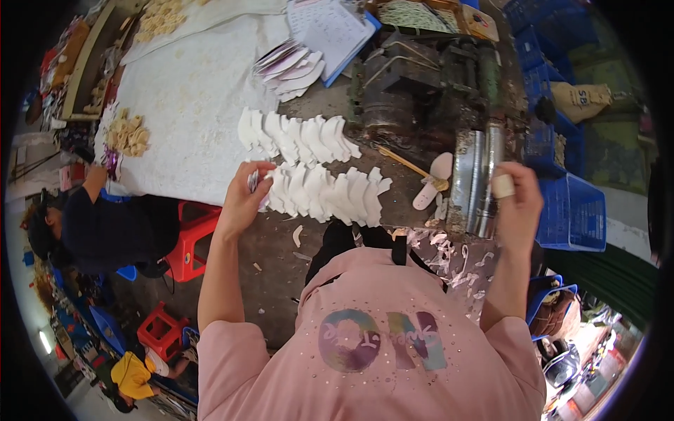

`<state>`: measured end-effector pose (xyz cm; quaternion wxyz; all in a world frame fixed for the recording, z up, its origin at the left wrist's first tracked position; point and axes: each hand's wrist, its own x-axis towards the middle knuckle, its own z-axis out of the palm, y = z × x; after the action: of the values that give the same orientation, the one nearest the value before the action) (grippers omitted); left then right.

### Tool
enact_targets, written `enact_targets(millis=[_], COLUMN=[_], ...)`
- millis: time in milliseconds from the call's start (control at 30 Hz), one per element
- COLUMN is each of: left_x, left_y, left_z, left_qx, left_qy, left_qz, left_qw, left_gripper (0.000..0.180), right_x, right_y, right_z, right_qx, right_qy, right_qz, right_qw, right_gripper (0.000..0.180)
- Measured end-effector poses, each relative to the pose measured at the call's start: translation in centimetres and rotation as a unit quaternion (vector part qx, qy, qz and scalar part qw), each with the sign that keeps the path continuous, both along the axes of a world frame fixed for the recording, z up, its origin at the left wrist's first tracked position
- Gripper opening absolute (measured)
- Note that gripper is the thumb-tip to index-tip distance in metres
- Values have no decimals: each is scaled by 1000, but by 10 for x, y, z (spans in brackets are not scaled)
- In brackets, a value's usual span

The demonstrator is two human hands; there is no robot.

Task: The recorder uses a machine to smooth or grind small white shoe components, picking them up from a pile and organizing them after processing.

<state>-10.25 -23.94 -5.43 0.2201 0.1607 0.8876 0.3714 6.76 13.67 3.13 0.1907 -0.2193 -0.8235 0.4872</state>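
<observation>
My left hand [244, 200] is closed at the left end of the nearer row of white curved cut pieces [326, 193]. Between its fingers shows a small greyish thing, too small to name. A second row of similar white pieces [298, 135] lies just beyond, the pieces overlapping one another. Off to the right, my right hand [521, 200] is raised beside the shiny metal rollers [479, 175] of a machine. Its fingers are bent together around a pale cream bit, which may be a small piece or a finger covering; I cannot tell which.
Behind the rollers stands a dark, greasy machine [421, 77]. A stick-like tool [404, 161] and pink-white insole-shaped pieces [430, 186] lie left of the rollers. Papers [330, 35] sit at the back, blue crates [570, 210] at right. A person in dark clothes [119, 231] works at left, near red stools [189, 242].
</observation>
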Motion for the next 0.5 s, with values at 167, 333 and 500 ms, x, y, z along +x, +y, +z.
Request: enact_targets(millis=[167, 333, 500], left_x=[34, 68, 82], left_y=[115, 170, 201], left_z=[52, 55, 59], left_qx=[363, 519, 534], left_qy=[-84, -177, -149], left_qz=[-65, -73, -17], left_qw=[926, 833, 832], left_gripper=[45, 54, 47], right_x=[-32, -32, -31], right_y=[-72, -91, -75], right_z=[-5, -27, -28], right_qx=[118, 125, 227], right_qy=[55, 136, 159], right_qz=[191, 112, 63], right_qw=[973, 976, 959], right_gripper=[27, 29, 25])
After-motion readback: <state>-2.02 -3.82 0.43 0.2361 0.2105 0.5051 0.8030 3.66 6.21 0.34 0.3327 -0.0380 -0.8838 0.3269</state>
